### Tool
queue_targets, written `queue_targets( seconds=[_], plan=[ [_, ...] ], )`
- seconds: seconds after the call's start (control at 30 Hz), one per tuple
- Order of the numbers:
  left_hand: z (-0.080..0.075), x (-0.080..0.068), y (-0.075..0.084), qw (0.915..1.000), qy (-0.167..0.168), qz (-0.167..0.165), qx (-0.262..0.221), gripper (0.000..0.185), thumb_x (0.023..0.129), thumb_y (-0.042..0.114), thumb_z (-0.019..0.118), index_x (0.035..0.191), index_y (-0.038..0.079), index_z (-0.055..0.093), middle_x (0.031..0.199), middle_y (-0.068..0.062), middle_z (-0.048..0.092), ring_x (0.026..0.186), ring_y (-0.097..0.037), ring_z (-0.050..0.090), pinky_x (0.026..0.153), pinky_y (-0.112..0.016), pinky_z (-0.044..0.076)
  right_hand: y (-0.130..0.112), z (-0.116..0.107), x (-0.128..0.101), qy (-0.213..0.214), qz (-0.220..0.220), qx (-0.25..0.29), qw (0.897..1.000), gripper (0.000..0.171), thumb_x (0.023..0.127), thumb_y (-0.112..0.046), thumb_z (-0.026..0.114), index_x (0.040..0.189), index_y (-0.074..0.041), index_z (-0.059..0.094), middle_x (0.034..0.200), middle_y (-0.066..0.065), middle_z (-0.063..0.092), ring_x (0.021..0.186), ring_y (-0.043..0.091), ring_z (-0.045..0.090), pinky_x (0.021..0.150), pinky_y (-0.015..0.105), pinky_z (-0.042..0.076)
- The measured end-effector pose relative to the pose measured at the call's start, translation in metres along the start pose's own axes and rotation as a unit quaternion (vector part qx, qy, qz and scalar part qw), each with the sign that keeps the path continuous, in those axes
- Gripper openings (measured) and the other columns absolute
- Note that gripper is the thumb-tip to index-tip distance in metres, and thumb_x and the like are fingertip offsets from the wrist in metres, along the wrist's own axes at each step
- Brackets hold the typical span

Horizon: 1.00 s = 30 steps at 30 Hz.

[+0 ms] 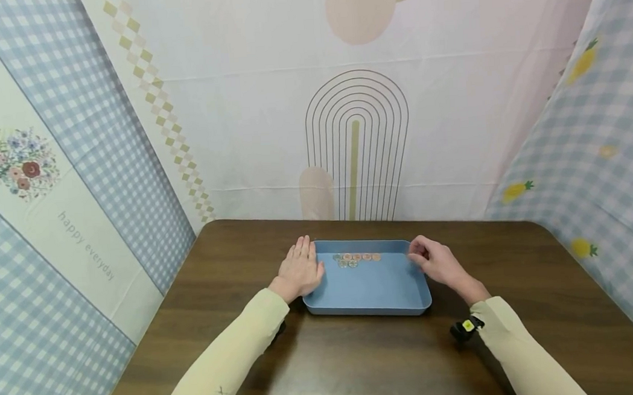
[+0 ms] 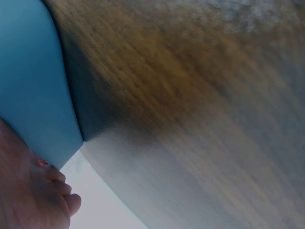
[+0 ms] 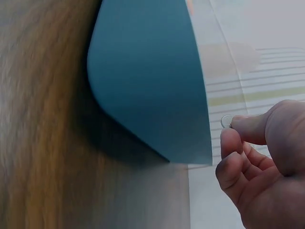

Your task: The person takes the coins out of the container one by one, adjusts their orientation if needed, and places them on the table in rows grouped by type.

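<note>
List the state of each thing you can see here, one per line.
left hand: open, flat on the table against the tray's left wall
right hand: pinches a coin at the tray's right edge
blue tray: flat on the table
coins in the tray: lying in a row near the far wall

Coins (image 1: 356,258) in tray (image 1: 371,291) too small to identify; pinched coin (image 3: 227,121) mostly hidden.
</note>
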<state>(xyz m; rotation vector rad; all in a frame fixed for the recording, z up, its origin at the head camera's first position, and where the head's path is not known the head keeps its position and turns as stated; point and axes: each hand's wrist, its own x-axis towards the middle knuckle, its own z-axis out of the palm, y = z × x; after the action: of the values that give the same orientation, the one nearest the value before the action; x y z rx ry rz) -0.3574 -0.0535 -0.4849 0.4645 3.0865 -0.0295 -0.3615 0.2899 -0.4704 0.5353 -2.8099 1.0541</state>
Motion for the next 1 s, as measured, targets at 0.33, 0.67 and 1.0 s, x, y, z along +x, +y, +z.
queue_targets(
  seconds=[0.33, 0.67, 1.0],
  plan=[
    [-0.003, -0.004, -0.001, 1.0, -0.002, 0.008, -0.003, 0.066, 0.104, 0.04, 0.023, 0.155, -0.003, 0.02, 0.164, -0.02, 0.013, 0.153, -0.032, 0.012, 0.125, -0.042, 0.016, 0.017, -0.015, -0.009, -0.001, 0.042, 0.0, 0.999, 0.008, 0.095, -0.01, 0.062, 0.098, -0.007, 0.056, 0.079, 0.009, 0.058, 0.062, 0.019, 0.062, 0.05, 0.027, 0.05],
    [-0.003, -0.01, -0.004, 0.9999, 0.001, 0.015, 0.001, 0.066, 0.104, 0.04, 0.023, 0.154, -0.004, 0.021, 0.164, -0.02, 0.014, 0.153, -0.032, 0.013, 0.125, -0.042, 0.017, 0.037, -0.026, -0.023, -0.002, 0.1, -0.003, 0.995, 0.012, 0.097, -0.014, 0.059, 0.1, -0.004, 0.054, 0.083, 0.013, 0.06, 0.061, 0.019, 0.062, 0.052, 0.029, 0.05],
    [-0.003, -0.016, -0.006, 0.9997, 0.0, 0.024, -0.001, 0.066, 0.105, 0.04, 0.023, 0.154, -0.004, 0.021, 0.164, -0.02, 0.014, 0.153, -0.032, 0.013, 0.125, -0.042, 0.016, 0.044, -0.033, -0.04, 0.008, 0.11, -0.043, 0.993, 0.013, 0.097, -0.013, 0.059, 0.099, -0.002, 0.053, 0.083, 0.012, 0.06, 0.062, 0.018, 0.062, 0.056, 0.031, 0.049]
  ],
)
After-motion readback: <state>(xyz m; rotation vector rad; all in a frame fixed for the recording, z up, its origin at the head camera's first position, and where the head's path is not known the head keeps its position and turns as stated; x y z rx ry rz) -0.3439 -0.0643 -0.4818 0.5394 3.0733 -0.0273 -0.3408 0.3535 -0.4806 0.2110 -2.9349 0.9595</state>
